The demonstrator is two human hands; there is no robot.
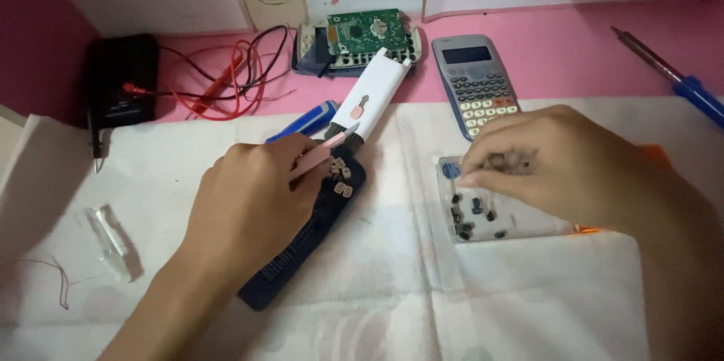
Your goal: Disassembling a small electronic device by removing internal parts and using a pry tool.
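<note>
My left hand [253, 199] grips a thin pink tool [323, 148] whose dark tip rests over a dark blue calculator shell [302, 244] lying face down on white paper. Several small grey key caps [339, 176] sit loose on that shell near the tool's tip. My right hand [547, 161] hovers with pinched fingers over a clear plastic piece [520, 224] that holds several small dark buttons [471, 210] and a blue round button [451, 171]. Whether the fingers hold a button is hidden.
A white cleaning-kit case [369, 97] and a blue-handled tool [305, 121] lie behind the shell. Further back are a grey calculator [475, 82], an opened calculator with a green circuit board [366, 29], red and black wires [226, 78], a black box [121, 78], and a soldering iron [671, 74].
</note>
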